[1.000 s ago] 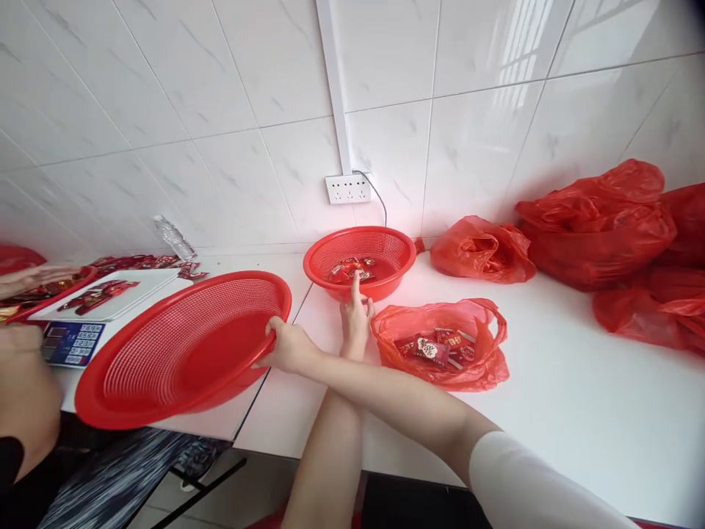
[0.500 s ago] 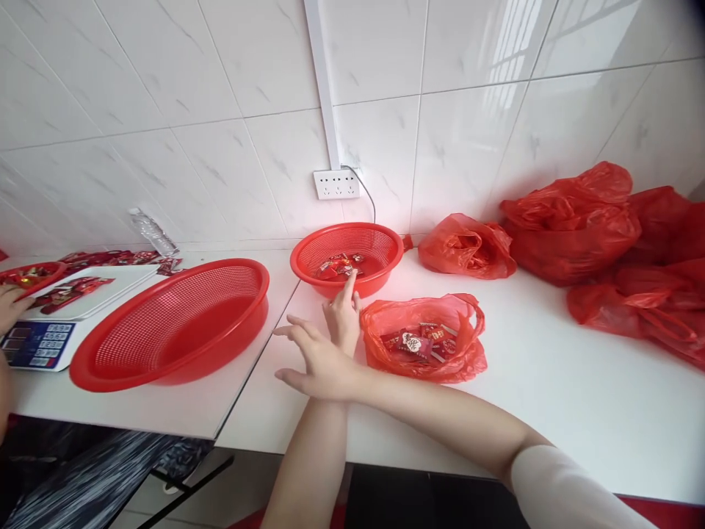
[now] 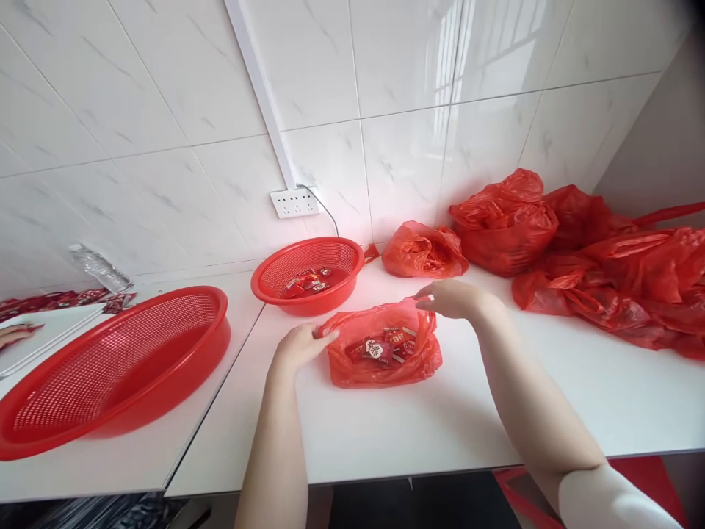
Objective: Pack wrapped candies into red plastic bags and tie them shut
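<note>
A red plastic bag (image 3: pixel 380 376) stands on the white table with its mouth spread. Inside it lie several small dark red wrapped snack packets (image 3: pixel 377 350). My left hand (image 3: pixel 300 344) pinches the bag's left rim between thumb and fingers. At the opposite side, my right hand (image 3: pixel 454 297) is closed on the upper right edge by the handle loop; its fingertips are partly hidden. Just behind the bag sits a round red plastic basket (image 3: pixel 335 292) with several wrapped packets (image 3: pixel 308 281) in it.
A large red oval basket (image 3: pixel 220 334) stands at the left. Beyond it are a white tray (image 3: pixel 66 330), another person's hand (image 3: pixel 19 334) and a clear plastic bottle (image 3: pixel 99 268). Filled red bags (image 3: pixel 507 228) line the right back, and a wall socket (image 3: pixel 294 203) is above the round basket.
My crossed arms have come apart. Both hands have gone from near the round basket to the bag's rim and taken hold of it. The view has turned right.
</note>
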The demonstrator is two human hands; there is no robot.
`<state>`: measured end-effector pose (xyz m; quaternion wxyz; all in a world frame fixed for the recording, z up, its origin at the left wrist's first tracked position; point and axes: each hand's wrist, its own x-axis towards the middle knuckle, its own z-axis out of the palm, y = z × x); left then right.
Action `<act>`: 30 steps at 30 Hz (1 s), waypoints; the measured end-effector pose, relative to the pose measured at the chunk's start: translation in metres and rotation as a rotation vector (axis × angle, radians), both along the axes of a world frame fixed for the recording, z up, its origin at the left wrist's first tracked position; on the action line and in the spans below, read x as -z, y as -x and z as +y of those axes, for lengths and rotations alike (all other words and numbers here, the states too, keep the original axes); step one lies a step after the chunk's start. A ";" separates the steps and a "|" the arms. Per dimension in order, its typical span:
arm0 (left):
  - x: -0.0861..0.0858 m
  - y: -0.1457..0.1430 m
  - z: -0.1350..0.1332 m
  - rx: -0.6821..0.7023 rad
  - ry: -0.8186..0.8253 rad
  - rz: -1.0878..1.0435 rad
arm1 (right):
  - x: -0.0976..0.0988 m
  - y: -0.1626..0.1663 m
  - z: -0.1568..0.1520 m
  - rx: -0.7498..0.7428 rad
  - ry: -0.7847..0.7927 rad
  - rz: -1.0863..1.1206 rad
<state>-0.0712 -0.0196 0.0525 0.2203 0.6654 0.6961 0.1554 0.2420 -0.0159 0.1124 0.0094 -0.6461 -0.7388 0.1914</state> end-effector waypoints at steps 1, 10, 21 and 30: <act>0.000 -0.001 -0.004 0.028 0.007 -0.030 | 0.002 0.001 0.003 -0.029 0.039 -0.021; -0.051 -0.025 -0.016 -0.012 -0.302 -0.974 | -0.011 -0.001 -0.004 -0.115 -0.295 0.164; -0.117 -0.065 -0.018 0.408 -0.297 -1.307 | -0.035 -0.002 -0.029 -0.319 -1.195 0.822; -0.097 -0.103 -0.034 0.591 -0.129 -0.833 | -0.036 0.030 -0.039 -0.780 -0.798 0.984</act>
